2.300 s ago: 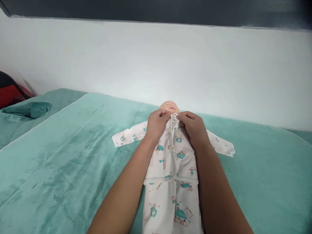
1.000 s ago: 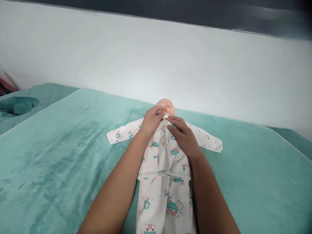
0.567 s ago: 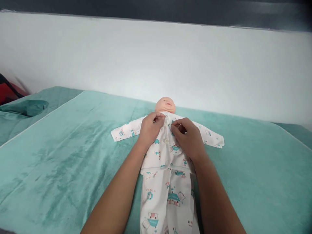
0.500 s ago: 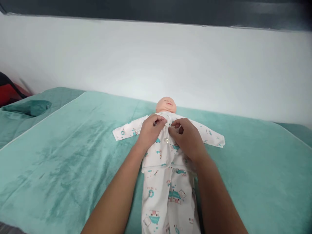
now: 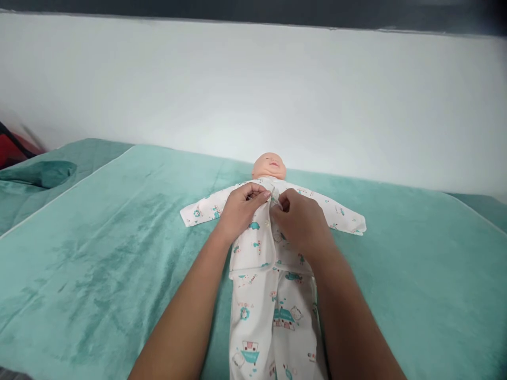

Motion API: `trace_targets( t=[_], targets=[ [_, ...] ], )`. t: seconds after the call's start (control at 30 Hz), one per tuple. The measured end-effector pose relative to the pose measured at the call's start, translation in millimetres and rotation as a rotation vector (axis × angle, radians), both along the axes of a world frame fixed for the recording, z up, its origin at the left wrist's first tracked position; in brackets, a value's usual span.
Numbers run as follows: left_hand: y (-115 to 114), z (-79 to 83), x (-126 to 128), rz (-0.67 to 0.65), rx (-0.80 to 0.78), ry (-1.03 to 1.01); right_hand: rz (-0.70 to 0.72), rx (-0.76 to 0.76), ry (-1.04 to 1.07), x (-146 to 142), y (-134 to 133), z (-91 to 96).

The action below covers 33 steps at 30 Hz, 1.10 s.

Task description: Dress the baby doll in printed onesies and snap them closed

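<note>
A baby doll [image 5: 270,165] lies on its back on a teal blanket [image 5: 99,237], dressed in a white printed shirt [image 5: 253,245] and matching trousers [image 5: 273,322]. My left hand [image 5: 240,209] pinches the left edge of the shirt's front opening at the chest. Across the button strip, my right hand [image 5: 300,221] has its fingers closed on the opposite edge. Both sleeves lie spread out to the sides. The doll's feet are out of view.
A white wall [image 5: 253,89] rises right behind the doll's head. At the far left lie a darker teal pillow [image 5: 37,173] and something red and black [image 5: 10,148]. The blanket stretches wide on both sides of the doll.
Both hands have slid from the collar down to the upper chest of the shirt. The lower left flap of the shirt now stands slightly lifted.
</note>
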<state>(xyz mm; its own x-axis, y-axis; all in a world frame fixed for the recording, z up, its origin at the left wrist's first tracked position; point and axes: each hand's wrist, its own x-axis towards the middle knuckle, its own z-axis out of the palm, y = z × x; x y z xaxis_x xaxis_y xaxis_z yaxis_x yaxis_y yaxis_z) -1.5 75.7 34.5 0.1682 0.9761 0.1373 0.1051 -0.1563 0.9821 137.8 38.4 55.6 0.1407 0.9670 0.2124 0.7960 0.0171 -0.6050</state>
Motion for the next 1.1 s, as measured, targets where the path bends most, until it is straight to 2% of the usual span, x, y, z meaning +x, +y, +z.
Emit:
trace_targets(
  t=[0.2, 0.3, 0.7, 0.9, 1.1],
  targets=[
    [-1.3, 0.0, 3.4, -0.024, 0.033, 0.002, 0.041, -0.035, 0.613, 16.1, 0.1, -14.7],
    [-1.9, -0.6, 3.2, -0.037, 0.052, -0.010, 0.078, -0.036, 0.736, 17.3, 0.3, -19.0],
    [0.3, -2.4, 5.4, -0.031, 0.018, -0.090, 0.148, -0.034, 0.612, 19.8, 0.8, -18.9],
    [-1.1, -0.4, 5.9, -0.054, 0.035, -0.052, 0.181, -0.035, 0.627, 21.0, 1.2, -19.4],
    [-3.8, 2.4, 7.8, -0.054, 0.011, -0.037, 0.221, -0.021, 0.515, 18.0, -0.7, -16.5]
  ],
)
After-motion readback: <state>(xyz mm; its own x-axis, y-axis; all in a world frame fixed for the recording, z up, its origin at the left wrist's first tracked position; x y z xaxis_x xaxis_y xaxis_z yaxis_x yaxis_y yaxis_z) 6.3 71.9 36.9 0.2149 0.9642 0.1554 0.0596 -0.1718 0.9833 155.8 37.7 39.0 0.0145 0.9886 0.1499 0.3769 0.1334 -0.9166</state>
